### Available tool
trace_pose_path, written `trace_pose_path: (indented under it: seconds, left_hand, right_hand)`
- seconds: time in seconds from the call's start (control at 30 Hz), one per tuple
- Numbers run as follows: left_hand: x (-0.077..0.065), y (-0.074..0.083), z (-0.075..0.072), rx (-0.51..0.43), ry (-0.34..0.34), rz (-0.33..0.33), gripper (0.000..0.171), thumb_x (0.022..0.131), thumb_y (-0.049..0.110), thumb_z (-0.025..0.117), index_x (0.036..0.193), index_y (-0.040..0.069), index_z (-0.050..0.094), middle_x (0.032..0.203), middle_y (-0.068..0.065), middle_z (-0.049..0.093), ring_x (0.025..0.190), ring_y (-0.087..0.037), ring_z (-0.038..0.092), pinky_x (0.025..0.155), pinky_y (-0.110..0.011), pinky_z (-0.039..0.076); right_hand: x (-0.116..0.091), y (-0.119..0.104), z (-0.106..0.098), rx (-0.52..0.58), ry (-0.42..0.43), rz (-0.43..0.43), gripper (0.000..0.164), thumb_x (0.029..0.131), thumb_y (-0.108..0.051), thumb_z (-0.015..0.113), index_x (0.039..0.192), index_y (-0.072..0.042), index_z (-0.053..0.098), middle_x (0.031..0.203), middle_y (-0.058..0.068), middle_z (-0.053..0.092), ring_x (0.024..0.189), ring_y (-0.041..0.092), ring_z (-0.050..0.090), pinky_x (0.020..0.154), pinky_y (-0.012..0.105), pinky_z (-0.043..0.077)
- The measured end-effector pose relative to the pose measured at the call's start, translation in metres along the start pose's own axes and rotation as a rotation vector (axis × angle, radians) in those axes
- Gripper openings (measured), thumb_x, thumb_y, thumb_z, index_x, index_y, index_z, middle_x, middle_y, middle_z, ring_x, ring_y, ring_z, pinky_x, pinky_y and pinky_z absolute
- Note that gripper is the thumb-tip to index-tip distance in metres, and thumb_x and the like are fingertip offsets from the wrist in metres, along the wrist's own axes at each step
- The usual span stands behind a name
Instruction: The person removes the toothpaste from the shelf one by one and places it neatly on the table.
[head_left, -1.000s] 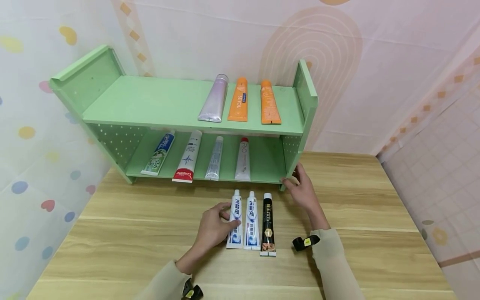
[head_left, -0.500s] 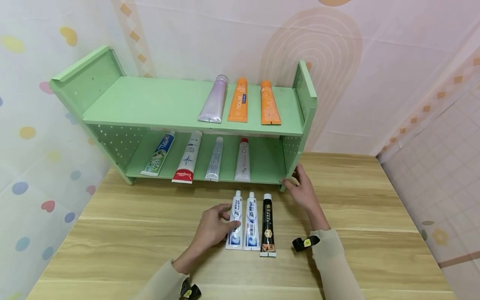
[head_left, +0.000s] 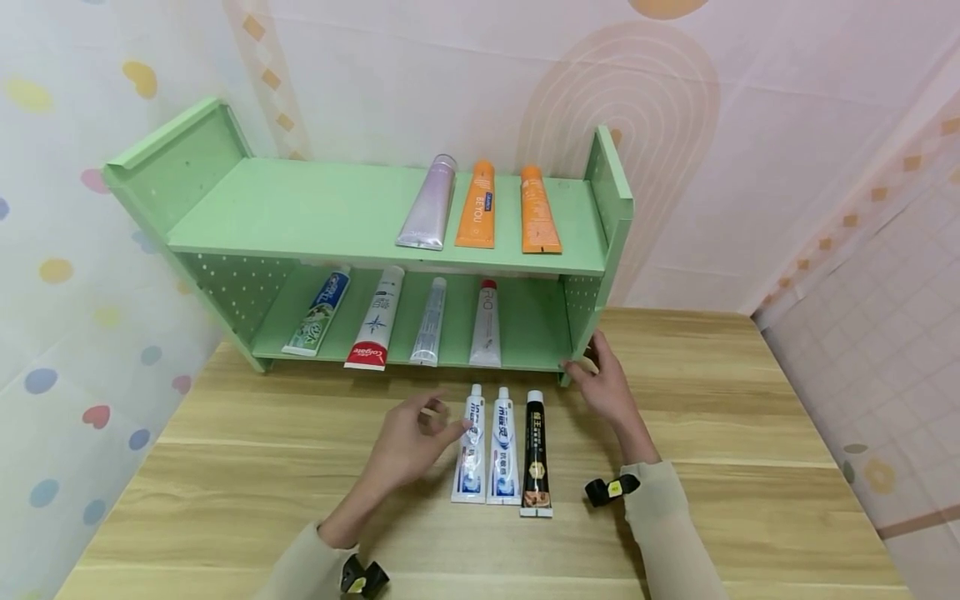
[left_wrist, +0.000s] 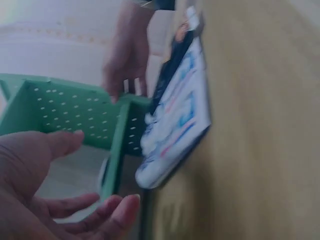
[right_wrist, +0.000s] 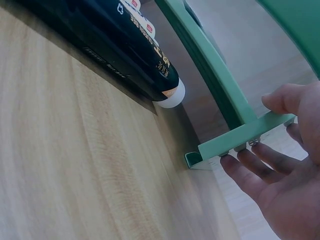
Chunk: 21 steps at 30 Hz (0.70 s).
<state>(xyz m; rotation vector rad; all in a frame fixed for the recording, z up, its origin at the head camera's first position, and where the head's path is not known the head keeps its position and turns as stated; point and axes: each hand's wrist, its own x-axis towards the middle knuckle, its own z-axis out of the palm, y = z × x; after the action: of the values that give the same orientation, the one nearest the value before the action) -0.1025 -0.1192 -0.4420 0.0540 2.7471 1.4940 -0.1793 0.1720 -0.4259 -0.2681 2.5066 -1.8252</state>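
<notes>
In the head view, two white-and-blue toothpaste tubes, the left one [head_left: 471, 471] and the middle one [head_left: 503, 454], lie side by side on the table with a black toothpaste tube [head_left: 536, 454] to their right. My left hand [head_left: 408, 440] is just left of the left tube, thumb tip over its edge. The left wrist view shows its fingers [left_wrist: 122, 212] spread and holding nothing, apart from the tubes. My right hand [head_left: 606, 390] grips the lower right edge of the green shelf [head_left: 315, 200]. In the right wrist view its thumb [right_wrist: 285, 100] and fingers are on opposite sides of the panel.
On the upper shelf lie a lilac tube [head_left: 430, 204] and two orange tubes, one marked BE YOU [head_left: 477, 208]. The lower shelf bears a green-blue tube [head_left: 318, 312], a Colgate tube [head_left: 375, 321], a silver tube [head_left: 430, 321] and a red-capped tube [head_left: 486, 325].
My left hand has let go of the left white-and-blue toothpaste tube and drawn back to the left, fingers opening. The right hand stays on the shelf's edge.
</notes>
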Motion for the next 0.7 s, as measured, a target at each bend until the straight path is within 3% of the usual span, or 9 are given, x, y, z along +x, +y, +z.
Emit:
trace_pose_path:
  seconds: [0.2,0.5,0.7]
  left_hand:
    - [-0.001,0.013,-0.021,-0.057,-0.048,0.035,0.066,0.091,0.033,0.079,0.147,0.012,0.053,0.136,-0.016,0.063,0.118,-0.034,0.066,0.085,-0.040,0.063]
    - [0.000,0.037,-0.050,-0.150,-0.058,0.238,0.070,0.091,0.025,0.080,0.151,0.015,0.048,0.146,-0.012,0.057,0.129,-0.033,0.060,0.103,-0.051,0.056]
    - [-0.001,0.053,-0.065,-0.169,-0.042,0.390,0.075,0.089,0.014,0.081,0.154,0.020,0.045,0.151,-0.007,0.053,0.135,-0.032,0.055,0.107,-0.042,0.054]
  right_hand:
    - [0.001,0.000,0.000,0.005,0.000,-0.001,0.067,0.102,-0.005,0.058,0.161,-0.011,0.028,0.160,0.024,0.037,0.147,0.047,0.037,0.112,0.064,0.043]
    - [0.014,0.035,0.001,0.015,0.015,-0.016,0.070,0.102,-0.009,0.060,0.162,-0.025,0.027,0.161,0.017,0.037,0.148,0.042,0.038,0.111,0.063,0.045]
    - [0.014,0.037,0.000,0.007,0.025,-0.047,0.069,0.102,-0.011,0.061,0.160,-0.029,0.030,0.159,0.015,0.041,0.146,0.041,0.041,0.109,0.063,0.047]
